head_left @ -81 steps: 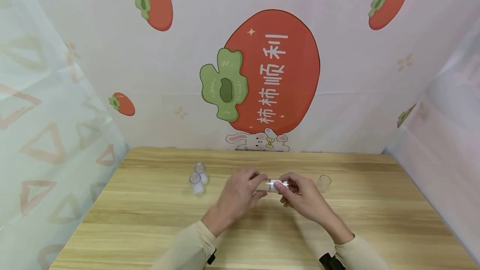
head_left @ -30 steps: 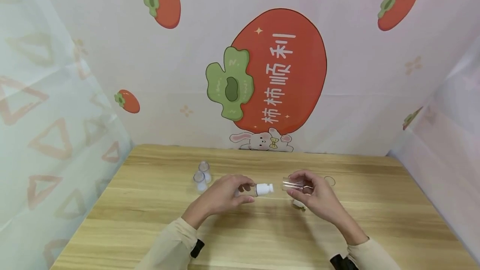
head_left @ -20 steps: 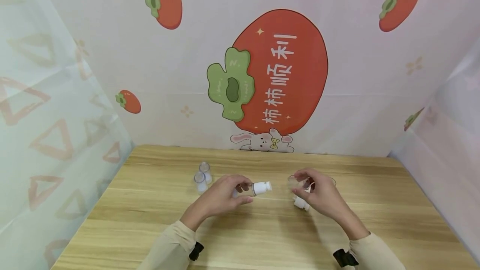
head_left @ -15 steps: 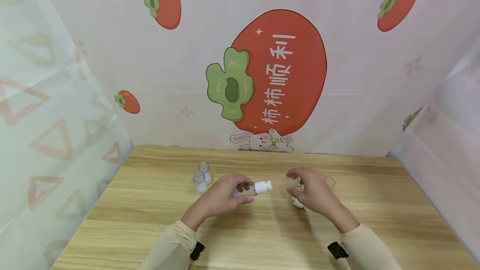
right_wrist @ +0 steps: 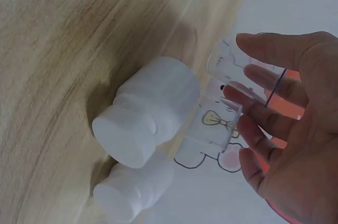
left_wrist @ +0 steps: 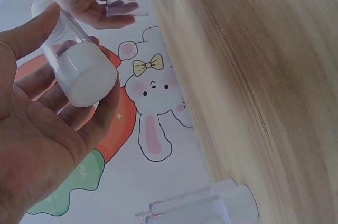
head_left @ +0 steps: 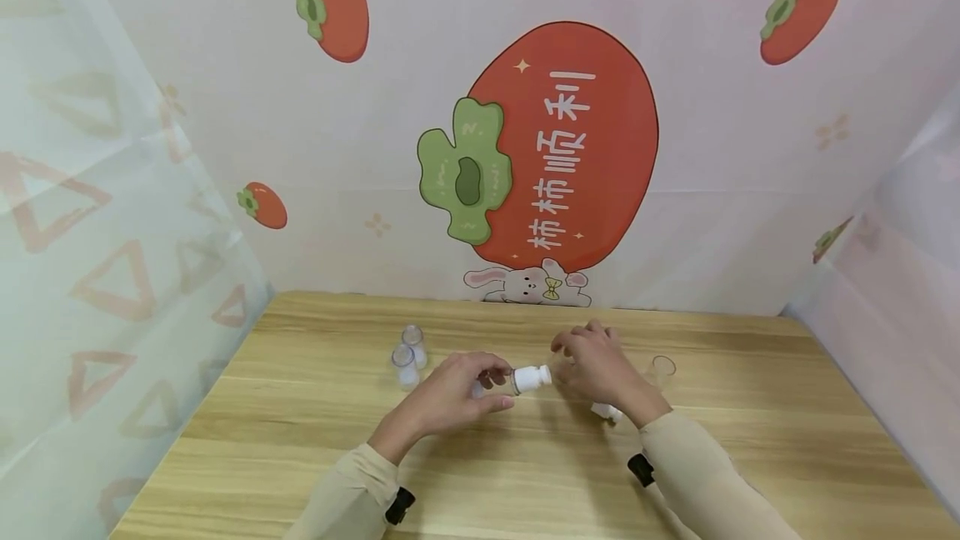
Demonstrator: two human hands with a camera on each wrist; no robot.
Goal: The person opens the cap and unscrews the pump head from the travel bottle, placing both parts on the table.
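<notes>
My left hand (head_left: 461, 394) grips a small clear bottle with a white pump top (head_left: 531, 378), tilted so the top points right. In the left wrist view the bottle's white base (left_wrist: 87, 76) faces the camera, and the thumb lies along the upper end. My right hand (head_left: 592, 365) is just right of that bottle, over the table, with a clear cap (right_wrist: 232, 65) pinched between thumb and fingers. A second clear cap (head_left: 663, 369) stands on the table beyond it. Two white necked pieces (right_wrist: 150, 108) are near the right hand; the head view shows one white piece (head_left: 606, 412) under the wrist.
Two similar clear-and-white bottles (head_left: 406, 365) stand close together at left on the wooden table (head_left: 300, 432). Behind the table rises a printed cloth wall (head_left: 697, 257), with cloth sides at left and right.
Both hands were together on the bottle earlier. The right hand has drawn a clear cap away to the right, then come back left, turning over. The left hand still holds the bottle.
</notes>
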